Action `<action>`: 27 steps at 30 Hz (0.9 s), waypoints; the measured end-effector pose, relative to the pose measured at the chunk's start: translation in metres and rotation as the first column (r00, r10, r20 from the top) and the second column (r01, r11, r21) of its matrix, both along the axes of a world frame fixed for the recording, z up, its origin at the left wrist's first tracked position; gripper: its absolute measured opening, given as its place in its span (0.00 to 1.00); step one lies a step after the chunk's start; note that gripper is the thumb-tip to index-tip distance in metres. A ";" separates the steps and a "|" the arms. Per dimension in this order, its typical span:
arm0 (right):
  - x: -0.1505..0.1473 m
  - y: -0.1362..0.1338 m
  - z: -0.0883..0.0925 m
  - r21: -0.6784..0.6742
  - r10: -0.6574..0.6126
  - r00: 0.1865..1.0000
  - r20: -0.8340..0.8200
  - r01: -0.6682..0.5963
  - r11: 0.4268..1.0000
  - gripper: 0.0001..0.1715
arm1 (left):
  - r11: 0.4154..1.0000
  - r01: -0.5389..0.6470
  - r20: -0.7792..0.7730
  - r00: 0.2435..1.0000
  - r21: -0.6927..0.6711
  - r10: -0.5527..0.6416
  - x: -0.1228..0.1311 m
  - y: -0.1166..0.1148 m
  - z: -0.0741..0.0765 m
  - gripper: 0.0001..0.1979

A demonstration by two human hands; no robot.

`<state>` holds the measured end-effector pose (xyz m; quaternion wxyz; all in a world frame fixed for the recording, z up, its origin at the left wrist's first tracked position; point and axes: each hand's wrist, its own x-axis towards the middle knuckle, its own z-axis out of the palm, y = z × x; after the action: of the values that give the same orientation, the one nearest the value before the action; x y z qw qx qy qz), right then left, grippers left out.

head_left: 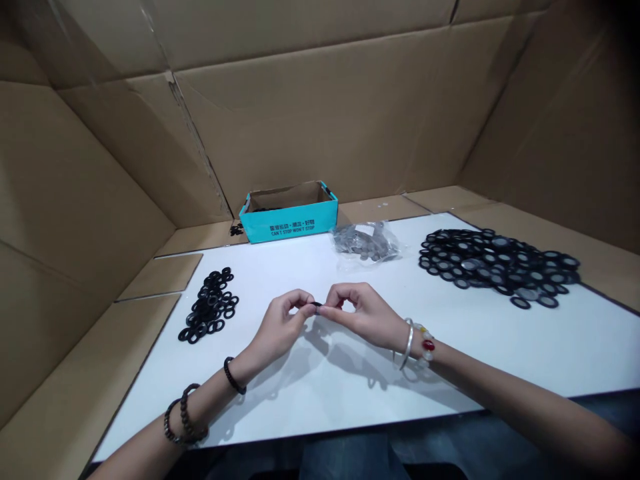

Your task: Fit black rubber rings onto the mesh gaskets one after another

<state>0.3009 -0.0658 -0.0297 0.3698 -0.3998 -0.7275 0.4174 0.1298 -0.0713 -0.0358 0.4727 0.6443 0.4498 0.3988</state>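
On the white tabletop (280, 267), a heap of grey-centred black rings (495, 262) lies right, a teal cardboard box (290, 223) stands at the back, a smaller pile of black rings (207, 307) lies left, and mid-table the left hand (283, 327) and right hand (367, 313), fingertips pinched close, grip one small black ring (317, 304) between them.

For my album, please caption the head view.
Left hand and right hand pinch a small black piece; black rings lie left, rimmed discs right.
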 end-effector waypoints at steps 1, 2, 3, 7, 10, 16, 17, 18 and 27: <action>-0.001 -0.001 0.000 0.004 -0.008 1.000 0.005 0.008 1.000 0.14 | 1.000 -0.029 0.011 1.000 0.007 0.028 0.000 0.000 0.000 0.08; -0.002 -0.001 0.001 0.005 -0.013 1.000 0.005 0.013 1.000 0.14 | 0.999 -0.052 0.026 0.998 0.011 0.052 0.000 0.000 0.000 0.08; -0.002 -0.002 0.001 0.003 -0.011 1.000 0.001 0.011 1.000 0.14 | 0.997 -0.071 0.041 0.997 0.012 0.070 0.000 -0.001 -0.001 0.07; -0.003 0.001 -0.001 -0.043 0.030 0.999 -0.018 -0.030 0.999 0.15 | 0.994 -0.111 0.089 0.990 0.002 0.110 0.002 -0.006 -0.008 0.08; 0.001 0.006 -0.004 -0.039 0.031 0.999 -0.020 -0.032 0.999 0.16 | 0.999 -0.034 0.132 0.991 -0.036 0.039 0.005 -0.009 -0.014 0.08; 0.006 0.009 -0.008 0.160 0.071 0.993 0.097 -0.086 0.983 0.17 | 0.993 0.041 0.186 0.982 -0.112 -0.020 0.006 -0.010 -0.013 0.09; 0.006 0.009 -0.010 0.194 0.098 0.986 0.133 -0.123 0.973 0.17 | 0.993 0.032 0.190 0.982 -0.115 -0.009 0.006 -0.009 -0.013 0.10; 0.005 0.009 -0.012 0.226 0.121 0.979 0.166 -0.157 0.961 0.17 | 0.993 0.026 0.191 0.982 -0.117 -0.004 0.005 -0.008 -0.013 0.10; -0.008 -0.002 -0.026 0.585 0.036 0.999 0.035 -0.050 0.809 0.15 | 0.950 0.111 0.378 0.926 -0.292 0.008 0.006 -0.013 -0.004 0.09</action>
<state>0.2930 -0.0676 -0.0556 0.4573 -0.2546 -0.8336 0.1766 0.1357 -0.0842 -0.0399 0.6548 0.4863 0.3909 0.4265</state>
